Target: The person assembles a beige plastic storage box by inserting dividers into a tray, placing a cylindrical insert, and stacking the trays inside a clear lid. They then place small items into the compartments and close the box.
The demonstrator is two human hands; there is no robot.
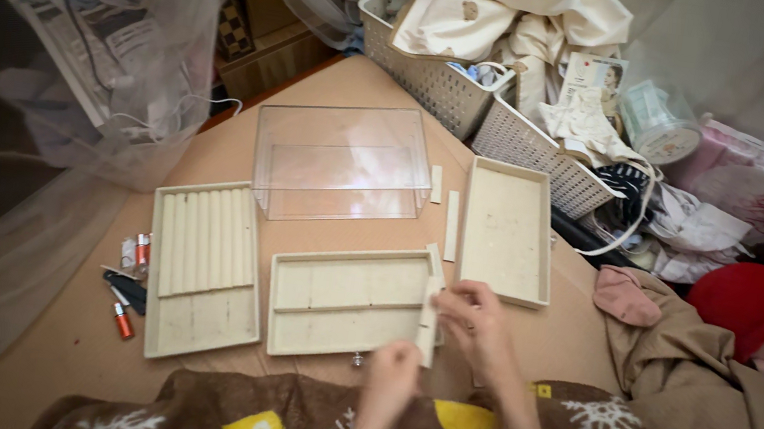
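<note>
Right hand (470, 319) pinching a divider strip (428, 317) at the middle tray (349, 302), upright for slotting; left hand (392, 372) just below the tray, grip unclear; clear box (340, 160) behind the tray.

On the bench (350, 89), the right hand (472, 321) pinches a cream divider strip (429, 314) at the right end of the middle tray (349, 302). The left hand (390, 379) rests just below that tray. A ridged tray (203, 264) lies left, an empty tray (508, 231) right, a clear box (341, 163) behind. Lipsticks (126, 292) lie far left.
</note>
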